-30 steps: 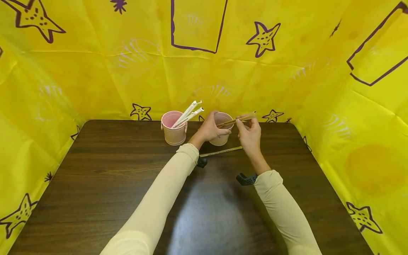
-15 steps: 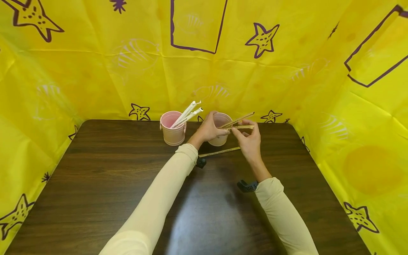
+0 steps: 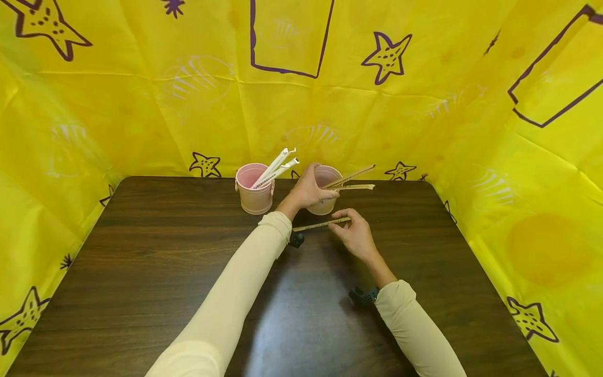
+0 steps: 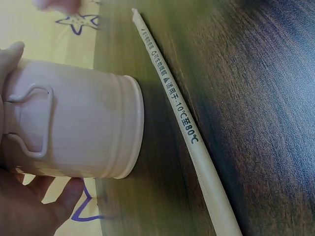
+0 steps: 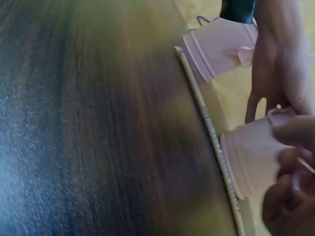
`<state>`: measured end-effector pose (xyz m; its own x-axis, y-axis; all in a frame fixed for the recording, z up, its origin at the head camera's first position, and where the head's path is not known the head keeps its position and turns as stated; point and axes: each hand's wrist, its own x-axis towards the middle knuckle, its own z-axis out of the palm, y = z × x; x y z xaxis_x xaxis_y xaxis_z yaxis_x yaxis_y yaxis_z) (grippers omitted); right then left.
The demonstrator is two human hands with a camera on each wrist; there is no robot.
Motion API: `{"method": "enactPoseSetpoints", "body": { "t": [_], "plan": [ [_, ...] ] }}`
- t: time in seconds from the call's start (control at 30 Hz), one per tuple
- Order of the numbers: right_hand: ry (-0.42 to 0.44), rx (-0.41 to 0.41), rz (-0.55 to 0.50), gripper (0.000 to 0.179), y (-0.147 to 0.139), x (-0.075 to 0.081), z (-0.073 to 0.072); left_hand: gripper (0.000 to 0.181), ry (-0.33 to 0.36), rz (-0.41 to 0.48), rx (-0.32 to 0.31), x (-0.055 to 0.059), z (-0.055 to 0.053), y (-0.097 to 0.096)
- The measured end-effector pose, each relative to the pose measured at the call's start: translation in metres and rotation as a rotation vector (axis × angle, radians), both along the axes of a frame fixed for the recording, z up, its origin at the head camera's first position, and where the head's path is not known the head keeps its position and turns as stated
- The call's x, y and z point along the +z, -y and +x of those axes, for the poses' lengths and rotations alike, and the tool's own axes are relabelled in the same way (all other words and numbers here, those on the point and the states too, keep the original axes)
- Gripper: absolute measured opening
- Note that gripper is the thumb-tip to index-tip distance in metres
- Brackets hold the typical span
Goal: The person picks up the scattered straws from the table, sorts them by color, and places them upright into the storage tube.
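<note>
My left hand [image 3: 308, 191] grips a small pale pink bucket [image 3: 323, 208] by its side near the rim. Two paper-wrapped brownish straws [image 3: 360, 187] lean out of this bucket to the right. In front of it another wrapped straw [image 3: 311, 227] lies flat on the table; printed lettering shows on this straw [image 4: 182, 115] in the left wrist view. My right hand [image 3: 356, 236] is at the straw's right end, thumb and fingers apart around it. In the right wrist view the fingers [image 5: 295, 133] appear clear of the straw.
To the left stands a second pink bucket [image 3: 256, 200] with several white wrapped straws [image 3: 278, 170] leaning out. The dark wooden table [image 3: 188, 262] meets yellow patterned cloth [image 3: 141, 115] at the back and sides.
My right hand has let go of a wrapped straw, which now leans in the right bucket beside another. It has then come down toward the straw on the table. The left hand stays put.
</note>
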<state>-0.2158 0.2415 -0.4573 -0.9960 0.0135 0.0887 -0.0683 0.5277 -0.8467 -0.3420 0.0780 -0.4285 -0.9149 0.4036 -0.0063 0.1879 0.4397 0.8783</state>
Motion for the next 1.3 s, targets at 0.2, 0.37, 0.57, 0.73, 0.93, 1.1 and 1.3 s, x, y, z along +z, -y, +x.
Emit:
{"method": "enactPoseSetpoints", "body": {
  "t": [0.2, 0.37, 0.57, 0.73, 0.93, 1.1, 1.3],
  "plan": [
    [0.031, 0.213, 0.276, 0.034, 0.009, -0.003, 0.001, 0.109, 0.018, -0.007, -0.006, 0.001, 0.000, 0.000],
    [0.015, 0.337, 0.450, 0.047, 0.019, -0.003, -0.003, 0.109, 0.021, 0.008, -0.003, 0.002, 0.002, 0.000],
    [0.047, 0.386, 0.563, 0.055, 0.023, -0.003, -0.003, 0.107, 0.011, 0.021, -0.011, 0.002, 0.003, -0.001],
    [0.067, 0.373, 0.583, 0.058, 0.025, -0.001, -0.002, 0.108, 0.002, 0.021, -0.012, 0.003, 0.002, 0.001],
    [0.034, 0.356, 0.605, 0.058, 0.027, -0.002, 0.002, 0.109, -0.007, 0.015, -0.016, 0.005, 0.003, 0.001],
    [-0.033, 0.345, 0.643, 0.048, 0.029, -0.004, 0.006, 0.109, 0.002, 0.019, -0.011, 0.005, 0.003, 0.001],
    [-0.051, 0.316, 0.664, 0.031, 0.028, -0.003, 0.012, 0.108, 0.008, 0.010, -0.009, 0.005, 0.003, 0.002]
  ]
}}
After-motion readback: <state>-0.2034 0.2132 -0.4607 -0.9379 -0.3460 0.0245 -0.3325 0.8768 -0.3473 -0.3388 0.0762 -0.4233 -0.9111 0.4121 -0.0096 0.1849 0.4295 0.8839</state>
